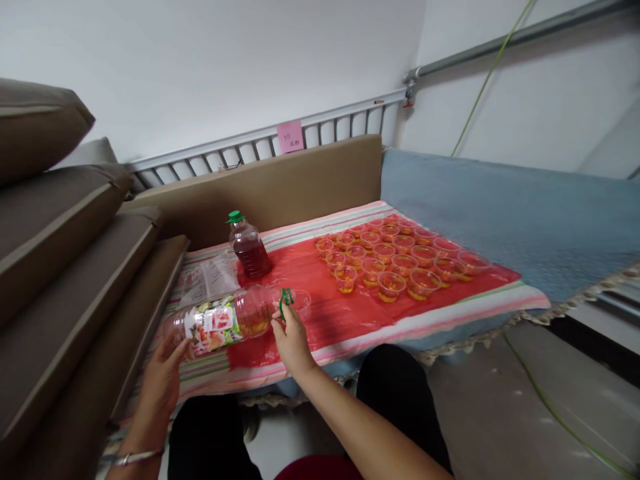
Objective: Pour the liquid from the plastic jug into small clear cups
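Observation:
A large clear bottle with a fruit label lies tilted almost on its side, a little yellow liquid in it. My left hand grips its base end. My right hand is closed at the neck, on the green handle. A clear cup stands just beyond the bottle's mouth, partly hidden by my fingers. To the right, several clear cups with yellow liquid stand in rows on the red plastic sheet. Behind the tilted bottle, a second bottle with dark red liquid and a green cap stands upright.
A crumpled clear plastic bag lies left of the upright bottle. Brown cushions are stacked at the left. A brown backrest runs along the back, with a pink note above it. Blue fabric covers the right side.

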The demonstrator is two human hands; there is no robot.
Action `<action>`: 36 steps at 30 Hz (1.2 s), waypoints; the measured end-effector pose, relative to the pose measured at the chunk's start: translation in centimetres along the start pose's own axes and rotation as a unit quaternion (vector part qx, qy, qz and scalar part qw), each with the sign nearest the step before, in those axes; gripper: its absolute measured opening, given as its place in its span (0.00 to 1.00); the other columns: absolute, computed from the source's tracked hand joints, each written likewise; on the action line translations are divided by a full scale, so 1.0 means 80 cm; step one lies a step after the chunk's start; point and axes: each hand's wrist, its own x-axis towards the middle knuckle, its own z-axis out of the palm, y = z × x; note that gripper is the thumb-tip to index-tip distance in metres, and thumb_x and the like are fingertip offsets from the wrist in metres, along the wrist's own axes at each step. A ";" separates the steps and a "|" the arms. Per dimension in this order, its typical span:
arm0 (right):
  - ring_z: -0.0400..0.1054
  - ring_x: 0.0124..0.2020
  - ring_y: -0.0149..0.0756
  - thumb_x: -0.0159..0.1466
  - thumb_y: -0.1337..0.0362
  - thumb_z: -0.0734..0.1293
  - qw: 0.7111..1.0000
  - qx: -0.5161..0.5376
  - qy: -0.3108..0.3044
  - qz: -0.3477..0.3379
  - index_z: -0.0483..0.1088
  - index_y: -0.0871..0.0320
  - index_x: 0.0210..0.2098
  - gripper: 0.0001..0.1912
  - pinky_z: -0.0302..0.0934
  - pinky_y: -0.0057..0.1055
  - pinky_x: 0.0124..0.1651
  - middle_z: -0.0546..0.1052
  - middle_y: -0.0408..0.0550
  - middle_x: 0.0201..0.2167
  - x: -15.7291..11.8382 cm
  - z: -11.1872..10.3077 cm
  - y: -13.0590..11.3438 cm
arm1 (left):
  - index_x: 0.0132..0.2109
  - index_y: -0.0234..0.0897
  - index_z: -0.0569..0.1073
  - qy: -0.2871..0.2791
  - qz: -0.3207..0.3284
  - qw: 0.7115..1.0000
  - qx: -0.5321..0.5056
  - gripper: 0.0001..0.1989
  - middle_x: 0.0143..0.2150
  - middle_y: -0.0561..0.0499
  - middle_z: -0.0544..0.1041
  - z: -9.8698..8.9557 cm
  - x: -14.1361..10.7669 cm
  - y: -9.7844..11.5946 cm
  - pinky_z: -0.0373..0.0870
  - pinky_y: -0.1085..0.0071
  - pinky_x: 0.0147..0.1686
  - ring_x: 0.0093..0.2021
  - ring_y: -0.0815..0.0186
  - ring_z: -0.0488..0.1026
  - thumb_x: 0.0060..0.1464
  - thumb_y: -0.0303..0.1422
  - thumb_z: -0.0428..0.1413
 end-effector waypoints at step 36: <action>0.70 0.38 0.37 0.59 0.67 0.61 0.994 0.078 -0.005 0.083 0.70 0.58 0.46 0.16 0.64 0.32 0.43 0.74 0.47 0.34 0.012 0.004 0.006 | 0.50 0.42 0.76 0.014 0.072 0.995 0.061 0.29 0.45 0.52 0.79 0.024 0.009 0.049 0.61 0.61 0.61 0.48 0.64 0.74 0.37 0.35 0.70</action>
